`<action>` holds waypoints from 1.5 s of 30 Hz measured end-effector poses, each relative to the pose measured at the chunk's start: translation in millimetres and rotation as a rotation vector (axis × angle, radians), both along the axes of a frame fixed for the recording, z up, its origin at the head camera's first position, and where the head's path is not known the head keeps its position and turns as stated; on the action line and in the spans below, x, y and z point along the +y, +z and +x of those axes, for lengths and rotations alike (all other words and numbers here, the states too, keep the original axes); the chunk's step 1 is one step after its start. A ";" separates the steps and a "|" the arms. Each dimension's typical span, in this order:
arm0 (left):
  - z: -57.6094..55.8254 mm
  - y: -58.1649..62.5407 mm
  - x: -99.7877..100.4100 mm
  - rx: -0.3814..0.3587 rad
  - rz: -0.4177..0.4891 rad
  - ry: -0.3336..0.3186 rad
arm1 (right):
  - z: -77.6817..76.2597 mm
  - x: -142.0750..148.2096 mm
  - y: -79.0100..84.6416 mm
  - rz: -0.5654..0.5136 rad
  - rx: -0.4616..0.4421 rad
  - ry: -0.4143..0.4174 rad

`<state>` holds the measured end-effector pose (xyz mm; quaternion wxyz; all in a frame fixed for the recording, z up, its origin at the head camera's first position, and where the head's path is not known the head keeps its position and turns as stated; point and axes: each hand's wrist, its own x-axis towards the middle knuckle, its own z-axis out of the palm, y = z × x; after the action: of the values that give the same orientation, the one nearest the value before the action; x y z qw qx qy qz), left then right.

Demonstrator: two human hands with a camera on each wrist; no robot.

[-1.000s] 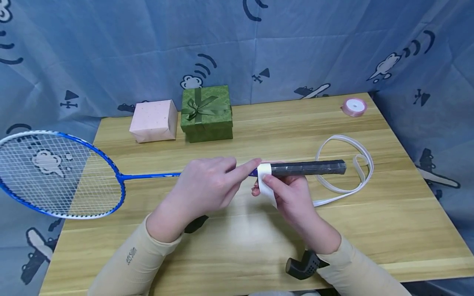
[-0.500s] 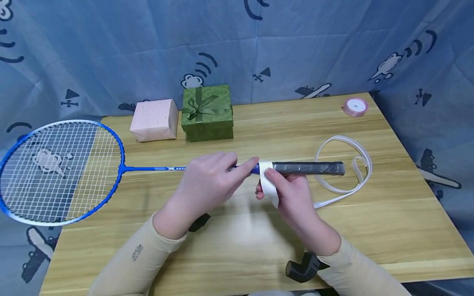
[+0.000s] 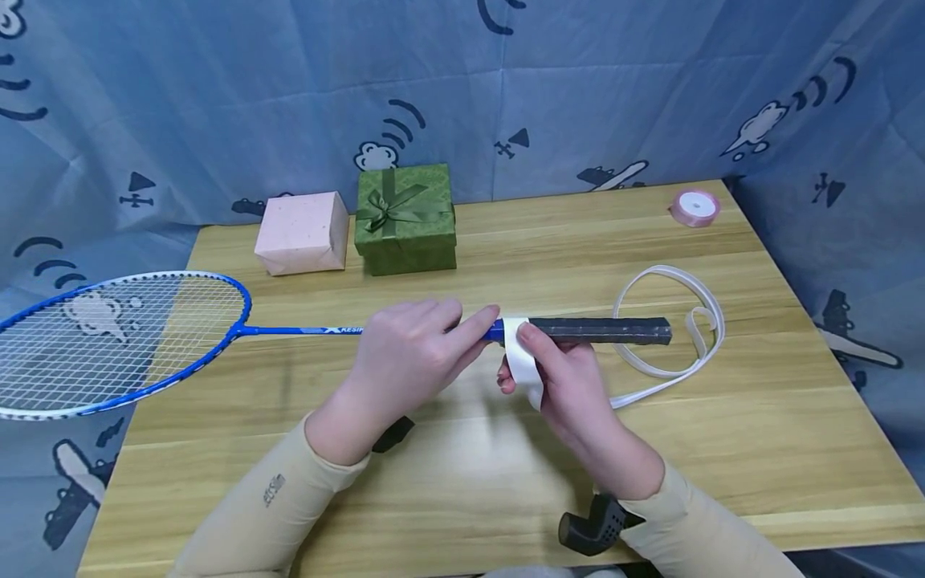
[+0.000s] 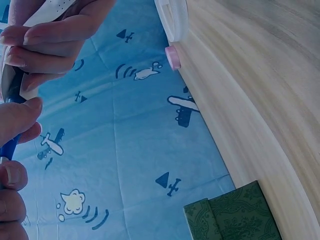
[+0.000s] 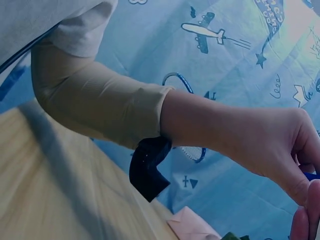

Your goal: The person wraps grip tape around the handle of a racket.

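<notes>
A blue and white badminton racket (image 3: 303,330) lies across the head view, its strung head at the left and its black handle (image 3: 600,330) at the right. My left hand (image 3: 412,353) grips the shaft where it meets the handle, fingers curled round it. White grip tape (image 3: 522,361) wraps the handle's inner end, and its strip hangs down and runs behind my right hand (image 3: 574,389). That hand's thumb presses the tape against the handle while its fingers curl beneath. In the left wrist view the white tape (image 4: 47,12) shows at the right hand's fingers.
The tape's loose length (image 3: 711,321) lies looped on the wooden table (image 3: 759,449) at the right. A pink box (image 3: 299,233) and a green gift box (image 3: 405,221) with a bow stand at the back. A pink ribbon roll (image 3: 695,208) sits near the back right corner.
The racket has turned about its shaft, its head tilting flat to face-on and back to flatter. Both hands keep nearly the same place, the left shifting slightly.
</notes>
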<state>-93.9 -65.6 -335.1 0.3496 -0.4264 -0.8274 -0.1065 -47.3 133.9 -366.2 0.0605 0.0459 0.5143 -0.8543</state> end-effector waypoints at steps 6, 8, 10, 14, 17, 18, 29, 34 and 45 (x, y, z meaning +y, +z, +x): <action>-0.1 -0.1 -0.2 0.004 -0.010 0.002 | -1.2 -0.2 -0.1 -0.035 -0.024 0.017; -0.1 -0.1 0.0 0.008 -0.012 0.003 | -1.5 0.0 0.0 -0.041 -0.029 0.024; 0.0 -0.3 0.1 0.009 -0.010 0.003 | -1.6 0.1 0.3 -0.043 -0.033 0.029; 0.5 -0.6 0.1 0.005 -0.009 0.000 | -1.5 -0.2 0.9 -0.042 -0.038 0.028; 0.7 -0.5 0.0 0.004 -0.020 -0.002 | -0.5 0.1 1.5 -0.024 -0.047 0.034; 0.7 -0.1 0.0 0.003 -0.024 -0.002 | 0.2 0.3 2.0 -0.016 -0.052 0.040; 0.2 3.1 -3.3 -0.086 -0.045 0.034 | 10.5 -1.6 0.3 0.236 0.107 0.116; 1.6 3.7 -3.0 -0.131 -0.053 0.043 | 12.6 -2.0 -1.3 0.284 0.161 0.101; 3.1 4.1 -4.2 -0.157 -0.035 0.038 | 9.6 -2.6 -6.7 0.338 0.164 0.052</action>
<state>-90.7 -69.8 -331.0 0.2782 -0.4070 -0.8620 -0.1182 -37.8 131.2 -372.9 0.0320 -0.0280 0.6545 -0.7548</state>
